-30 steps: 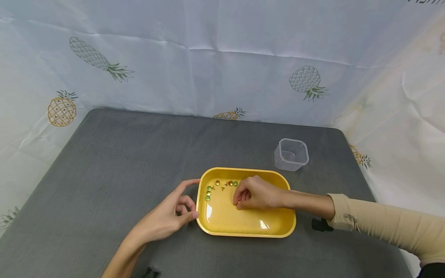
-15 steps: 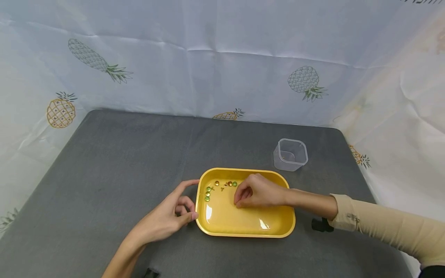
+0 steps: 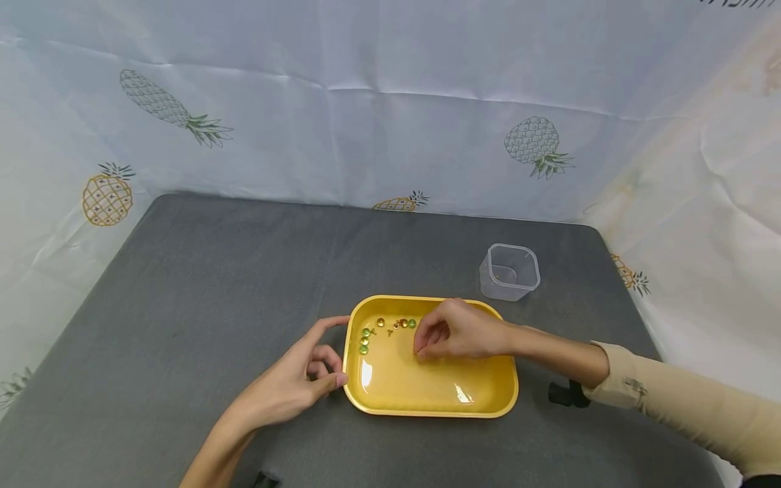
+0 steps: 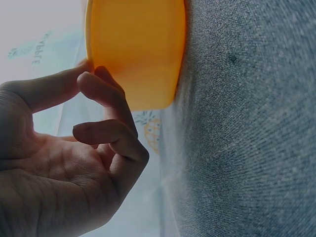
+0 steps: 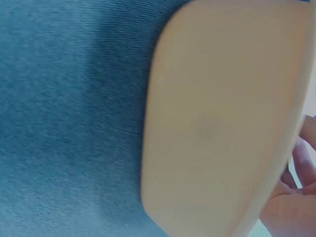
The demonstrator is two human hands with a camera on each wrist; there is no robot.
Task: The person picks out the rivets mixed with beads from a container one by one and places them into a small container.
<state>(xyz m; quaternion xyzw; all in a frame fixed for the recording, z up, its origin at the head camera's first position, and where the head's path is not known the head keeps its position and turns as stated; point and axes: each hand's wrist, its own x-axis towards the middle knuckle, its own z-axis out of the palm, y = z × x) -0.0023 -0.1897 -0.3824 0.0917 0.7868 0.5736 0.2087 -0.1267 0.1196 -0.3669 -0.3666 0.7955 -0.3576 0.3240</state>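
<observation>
A yellow tray stands on the grey table. Several small gold and green thumbtacks lie along its left end and back wall, some with their pins up. My left hand is at the tray's left end, index finger and thumb touching the rim, the other fingers loosely bent; the left wrist view shows the thumb tip right at the rim. My right hand reaches into the tray, its thumb and fingertips brought together low over the middle of the floor. I cannot tell what is between those fingertips.
Behind the tray at the right stands a clear plastic container with a tiny gold bit inside. A pineapple-print cloth hangs around the back and sides of the table. A black object shows under the right wrist.
My right hand has shifted slightly right and away from me, fingertips still low inside the tray. My left hand stays at the rim, and the thumbtacks in sight have not moved.
</observation>
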